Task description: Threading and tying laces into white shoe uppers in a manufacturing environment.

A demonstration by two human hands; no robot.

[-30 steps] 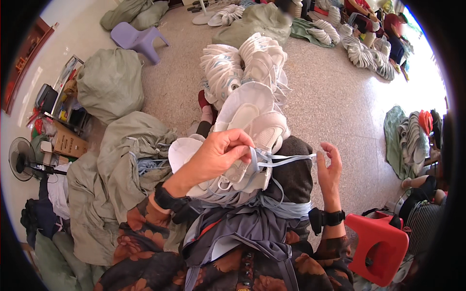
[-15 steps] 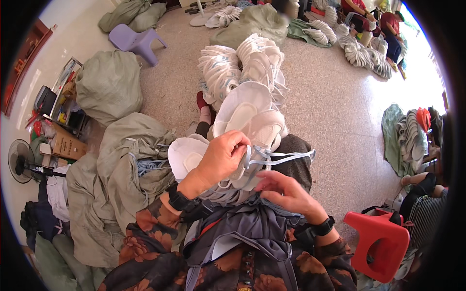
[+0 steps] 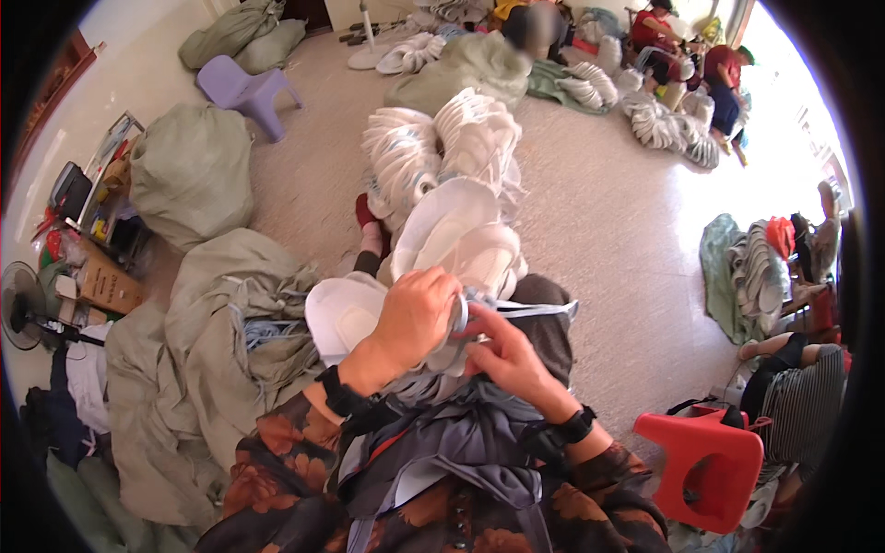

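Observation:
My left hand [image 3: 419,313] is closed over the front of a white shoe upper on my lap and pinches a pale blue-white shoelace, which loops out at its fingertips. The free part of the shoelace [image 3: 539,309] trails to the right over my dark trouser leg. My right hand [image 3: 512,359] meets the left one at the loop, its bent fingers closed about the lace; the exact grip is partly hidden. Just beyond lies another white shoe upper [image 3: 447,217], wide open. A further white upper [image 3: 336,318] sticks out left of my left hand.
Stacked white uppers [image 3: 401,152] stand ahead of my knees. Grey-green cloth with blue laces [image 3: 267,332] lies at left, near a bulging sack [image 3: 192,175]. A purple chair [image 3: 244,92] stands far left, a red stool [image 3: 705,461] at right. Other people sit at the far right.
My right hand has moved left and in to the lace beside my left hand. The left hand stays closed on the lace. The whole view has shifted slightly.

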